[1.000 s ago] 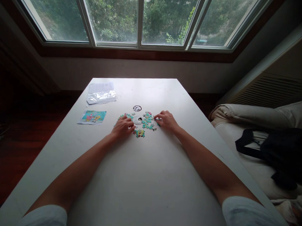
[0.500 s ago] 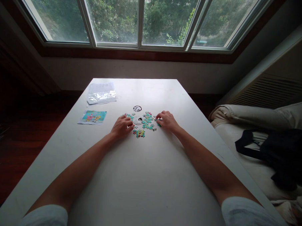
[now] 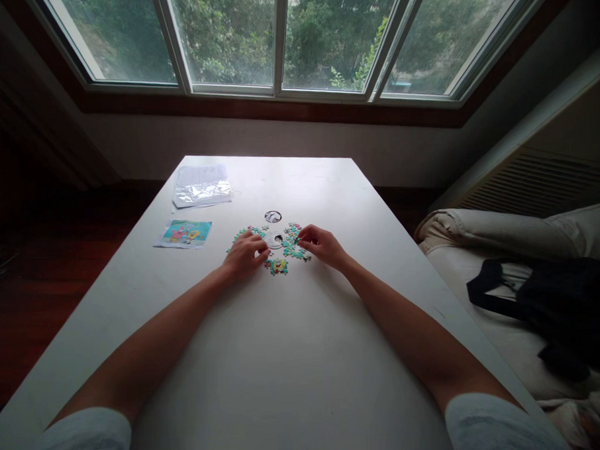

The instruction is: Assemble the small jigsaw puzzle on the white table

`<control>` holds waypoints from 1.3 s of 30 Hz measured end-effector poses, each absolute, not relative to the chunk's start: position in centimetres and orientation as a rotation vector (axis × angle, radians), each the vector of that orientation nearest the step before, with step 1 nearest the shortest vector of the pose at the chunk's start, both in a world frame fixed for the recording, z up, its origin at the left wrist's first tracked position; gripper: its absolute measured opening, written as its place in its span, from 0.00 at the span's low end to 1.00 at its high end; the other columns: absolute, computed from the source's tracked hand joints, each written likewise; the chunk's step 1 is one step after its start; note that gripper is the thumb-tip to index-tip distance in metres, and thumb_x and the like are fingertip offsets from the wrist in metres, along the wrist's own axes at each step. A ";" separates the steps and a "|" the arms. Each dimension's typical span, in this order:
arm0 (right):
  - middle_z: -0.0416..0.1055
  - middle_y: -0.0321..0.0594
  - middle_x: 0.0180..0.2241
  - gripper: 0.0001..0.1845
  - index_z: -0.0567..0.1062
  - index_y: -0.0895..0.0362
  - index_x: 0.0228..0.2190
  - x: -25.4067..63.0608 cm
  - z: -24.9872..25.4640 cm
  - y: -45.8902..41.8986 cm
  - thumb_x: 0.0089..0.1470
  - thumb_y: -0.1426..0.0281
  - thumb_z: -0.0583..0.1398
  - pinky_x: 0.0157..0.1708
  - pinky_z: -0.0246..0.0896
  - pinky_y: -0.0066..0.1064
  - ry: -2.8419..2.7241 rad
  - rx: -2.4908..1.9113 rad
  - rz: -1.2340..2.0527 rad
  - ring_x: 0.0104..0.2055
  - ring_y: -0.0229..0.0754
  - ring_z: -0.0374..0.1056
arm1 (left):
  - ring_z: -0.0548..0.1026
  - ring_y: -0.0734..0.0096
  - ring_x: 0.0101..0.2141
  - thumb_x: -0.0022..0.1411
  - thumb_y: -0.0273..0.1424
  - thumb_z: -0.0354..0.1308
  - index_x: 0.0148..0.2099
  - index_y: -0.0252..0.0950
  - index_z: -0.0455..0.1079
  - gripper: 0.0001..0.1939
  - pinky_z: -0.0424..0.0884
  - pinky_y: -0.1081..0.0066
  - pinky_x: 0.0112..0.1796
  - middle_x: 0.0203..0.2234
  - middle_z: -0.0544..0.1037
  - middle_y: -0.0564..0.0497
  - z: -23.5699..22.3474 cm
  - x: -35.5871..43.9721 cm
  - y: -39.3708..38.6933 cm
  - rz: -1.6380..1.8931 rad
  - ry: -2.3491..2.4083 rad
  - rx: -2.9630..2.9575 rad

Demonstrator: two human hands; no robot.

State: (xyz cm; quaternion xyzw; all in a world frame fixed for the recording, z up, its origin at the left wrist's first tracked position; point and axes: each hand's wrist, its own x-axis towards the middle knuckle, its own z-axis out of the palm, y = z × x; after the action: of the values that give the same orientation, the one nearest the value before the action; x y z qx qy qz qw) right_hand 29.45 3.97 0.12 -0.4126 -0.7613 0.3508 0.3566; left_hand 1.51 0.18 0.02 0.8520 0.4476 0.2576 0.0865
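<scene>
Jigsaw pieces (image 3: 289,249) lie mostly loose mid-table; one small patch (image 3: 278,266) looks joined. I see the left hand (image 3: 242,255) curled nearby, the right hand (image 3: 327,246) pinching, contents unclear.

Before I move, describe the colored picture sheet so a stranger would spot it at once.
Find the white table below the window. On its left side, the picture sheet lies flat, left of the left hand. Its turquoise background with pink and yellow figures sets it apart from the pale papers just beyond.
</scene>
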 end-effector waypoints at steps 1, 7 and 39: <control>0.75 0.36 0.28 0.12 0.76 0.54 0.37 29.0 0.1 3.6 0.55 0.59 0.65 0.28 0.58 0.30 -1.954 -1.045 0.942 0.26 0.37 0.62 | 0.68 0.63 0.38 0.69 0.36 0.54 0.32 0.39 0.73 0.14 0.65 0.62 0.46 0.30 0.76 0.50 0.1 1.7 0.1 0.787 1.330 2.517; 0.76 0.35 0.31 0.18 0.72 0.51 0.43 26.9 -0.3 2.0 0.55 0.56 0.66 0.31 0.62 0.32 -1.893 -0.925 1.138 0.30 0.39 0.67 | 0.70 0.64 0.38 0.67 0.34 0.56 0.36 0.39 0.75 0.08 0.65 0.64 0.45 0.31 0.78 0.52 0.6 2.6 -0.5 0.911 1.359 2.319; 0.74 0.39 0.32 0.03 0.74 0.53 0.32 26.5 -0.3 0.6 0.60 0.71 0.62 0.42 0.61 0.34 -2.292 -0.790 0.531 0.40 0.43 0.66 | 0.74 0.69 0.30 0.53 0.35 0.61 0.33 0.38 0.75 0.07 0.64 0.73 0.29 0.27 0.78 0.53 1.7 1.6 -0.4 0.498 1.445 1.911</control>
State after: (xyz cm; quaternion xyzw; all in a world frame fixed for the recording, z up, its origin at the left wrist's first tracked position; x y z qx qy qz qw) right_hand 26.49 0.59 -0.30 -0.3011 -0.8738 0.2023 0.3240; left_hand 1.57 -0.39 1.69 0.7344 0.5552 0.1912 0.3403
